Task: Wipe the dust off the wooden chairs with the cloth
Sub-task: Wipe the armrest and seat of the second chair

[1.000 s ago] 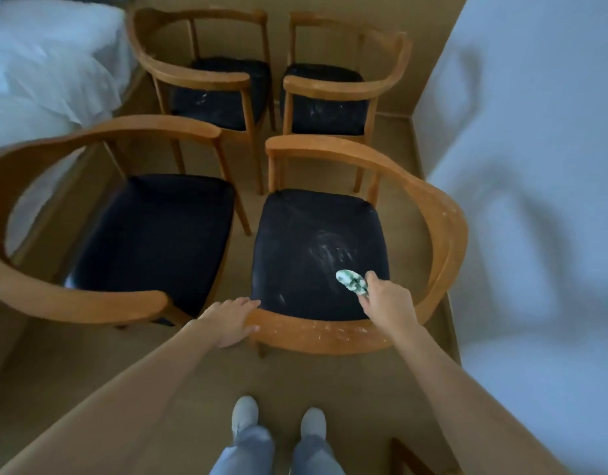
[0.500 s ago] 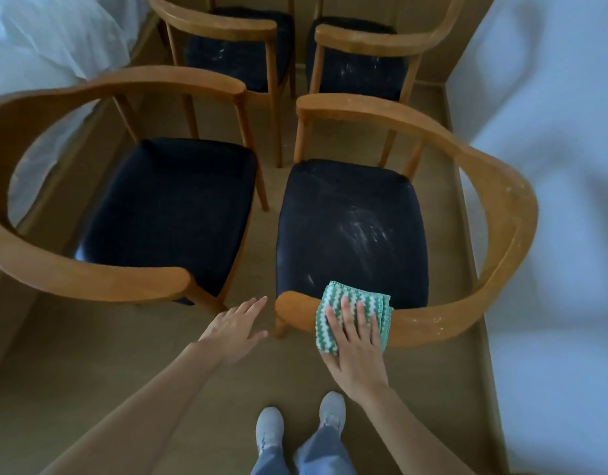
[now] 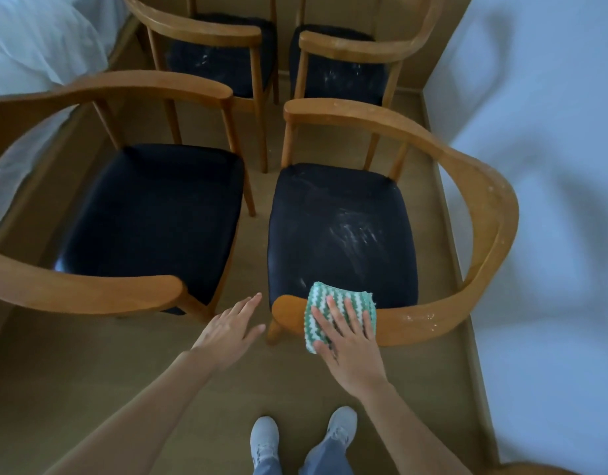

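Note:
Several wooden armchairs with black seats stand before me. The near right chair [image 3: 481,186] has a curved rail speckled with dust and white smears on its seat [image 3: 343,231]. A green and white zigzag cloth [image 3: 333,299] lies draped over the near end of that rail. My right hand [image 3: 347,341] presses it flat with straight fingers. My left hand [image 3: 232,329] hovers open just left of the rail end, touching nothing. The near left chair [image 3: 90,289] has a clean-looking seat.
Two more dusty chairs stand behind, the far left chair [image 3: 210,32] and the far right chair [image 3: 357,49]. A bed with white sheets [image 3: 31,39] is at upper left. A white wall [image 3: 553,166] runs close along the right. My shoes [image 3: 265,437] are on the tan floor.
My right hand spread the bunched cloth flat over the rail end. My left hand let go of the rail and now hovers beside it. My head moved closer over the chairs.

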Available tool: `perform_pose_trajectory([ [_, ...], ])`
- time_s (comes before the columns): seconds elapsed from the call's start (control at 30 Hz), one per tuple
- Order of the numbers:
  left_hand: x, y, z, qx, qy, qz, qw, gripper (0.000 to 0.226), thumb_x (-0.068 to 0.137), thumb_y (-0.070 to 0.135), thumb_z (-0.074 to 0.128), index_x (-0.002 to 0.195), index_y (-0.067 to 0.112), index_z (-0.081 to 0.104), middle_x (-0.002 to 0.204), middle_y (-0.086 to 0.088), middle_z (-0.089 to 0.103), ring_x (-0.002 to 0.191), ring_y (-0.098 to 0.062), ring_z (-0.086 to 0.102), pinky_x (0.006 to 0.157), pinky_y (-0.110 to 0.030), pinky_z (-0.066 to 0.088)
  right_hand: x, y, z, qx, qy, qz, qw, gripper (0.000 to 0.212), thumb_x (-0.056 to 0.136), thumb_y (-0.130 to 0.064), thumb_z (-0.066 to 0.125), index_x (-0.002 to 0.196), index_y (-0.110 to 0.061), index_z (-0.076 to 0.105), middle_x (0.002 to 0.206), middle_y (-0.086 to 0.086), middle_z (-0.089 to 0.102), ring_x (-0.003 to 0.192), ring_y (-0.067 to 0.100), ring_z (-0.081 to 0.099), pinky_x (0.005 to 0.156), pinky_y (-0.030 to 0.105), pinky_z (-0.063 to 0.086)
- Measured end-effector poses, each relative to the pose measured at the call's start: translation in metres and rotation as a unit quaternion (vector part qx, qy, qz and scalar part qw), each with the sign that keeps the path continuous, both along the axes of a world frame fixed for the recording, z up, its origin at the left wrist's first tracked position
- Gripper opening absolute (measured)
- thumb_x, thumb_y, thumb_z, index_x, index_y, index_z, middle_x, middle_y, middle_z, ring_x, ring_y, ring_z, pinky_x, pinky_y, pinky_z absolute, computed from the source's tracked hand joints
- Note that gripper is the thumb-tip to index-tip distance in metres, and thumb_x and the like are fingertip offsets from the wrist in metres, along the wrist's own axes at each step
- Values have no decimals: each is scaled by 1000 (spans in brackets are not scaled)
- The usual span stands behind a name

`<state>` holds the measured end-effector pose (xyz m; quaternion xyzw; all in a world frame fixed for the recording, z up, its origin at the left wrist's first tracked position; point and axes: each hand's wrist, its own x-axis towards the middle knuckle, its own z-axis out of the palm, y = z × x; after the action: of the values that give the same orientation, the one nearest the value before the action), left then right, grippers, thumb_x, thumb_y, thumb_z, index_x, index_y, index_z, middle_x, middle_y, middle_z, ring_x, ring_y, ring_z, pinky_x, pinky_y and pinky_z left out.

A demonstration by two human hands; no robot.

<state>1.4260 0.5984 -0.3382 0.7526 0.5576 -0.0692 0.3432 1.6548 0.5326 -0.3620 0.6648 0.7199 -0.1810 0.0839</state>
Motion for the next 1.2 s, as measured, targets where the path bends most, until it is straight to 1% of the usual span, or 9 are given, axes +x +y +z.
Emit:
perform_pose_trajectory([
  [0.2, 28, 5, -3, 17, -29, -8, 999, 62, 99, 43, 33, 151, 26, 4, 156, 5, 18, 140, -15, 24, 112, -32, 22, 131, -39, -4, -37, -42, -146, 988, 73, 74, -72, -29, 140, -43, -28, 155, -2, -19, 141, 27, -24, 115, 46, -8],
  [0.3, 39, 5, -9, 17, -33, -1, 999, 62, 99, 44, 33, 151, 25, 6, 155, 6, 19, 140, -14, 24, 113, -31, 22, 150, -32, 3, -74, -24, -195, 978, 97, 51, -74, -44, 138, -34, -29, 151, -1, -31, 137, 26, -31, 114, 44, -14],
  [0.43, 51, 5, -17, 20, -42, 25, 999, 63, 97, 45, 35, 151, 23, 9, 155, 5, 22, 140, -15, 24, 113, -32, 23, 106, -27, 7, -57, 0, -131, 990, 90, 58, -64, -48, 140, -33, -28, 152, 1, -32, 132, 25, -41, 110, 40, -23],
  [0.57, 63, 3, -22, 16, -51, 67, 996, 62, 97, 43, 37, 150, 21, 14, 153, 3, 25, 138, -17, 29, 112, -34, 26, 68, -26, -3, -34, 30, -89, 995, 54, 101, -45, -1, 152, -30, 10, 156, 5, 19, 143, 28, -5, 115, 41, -2],
  [0.63, 66, 1, -24, 19, -47, 75, 996, 61, 97, 40, 38, 149, 20, 14, 152, 2, 24, 136, -20, 32, 111, -36, 28, 76, -25, -6, -44, 28, -83, 995, 52, 103, -45, 7, 152, -28, 11, 155, 1, 21, 144, 24, 0, 115, 43, 3],
  [0.8, 69, -1, -27, 21, -36, 88, 995, 59, 98, 39, 37, 149, 20, 15, 153, 2, 21, 136, -22, 31, 110, -38, 28, 145, -20, -9, -8, 8, -127, 992, 72, 76, -68, -26, 139, -34, -30, 148, -6, -36, 134, 17, -38, 107, 34, -25],
  [0.97, 67, 0, -29, 17, -28, 78, 996, 60, 98, 40, 35, 149, 20, 12, 154, 1, 16, 139, -21, 26, 113, -37, 27, 206, 5, 0, -49, -28, -195, 979, 60, 101, -43, 17, 134, -27, -30, 155, 2, -23, 142, 26, -22, 118, 43, -4],
  [1.07, 66, 0, -27, 16, -27, 78, 996, 60, 97, 40, 35, 149, 20, 13, 155, 1, 17, 140, -22, 25, 113, -39, 25, 192, 0, -5, -34, -38, -189, 981, 56, 98, -47, -1, 137, -17, -28, 154, 7, -22, 140, 30, -23, 117, 44, -9],
  [1.2, 67, 0, -24, 16, -27, 76, 997, 59, 98, 39, 36, 149, 20, 14, 154, 2, 17, 140, -21, 25, 113, -38, 24, 124, -25, -12, -37, -43, -152, 987, 76, 95, -42, -19, 149, -9, 22, 157, 13, 10, 143, 40, 6, 113, 53, 4],
])
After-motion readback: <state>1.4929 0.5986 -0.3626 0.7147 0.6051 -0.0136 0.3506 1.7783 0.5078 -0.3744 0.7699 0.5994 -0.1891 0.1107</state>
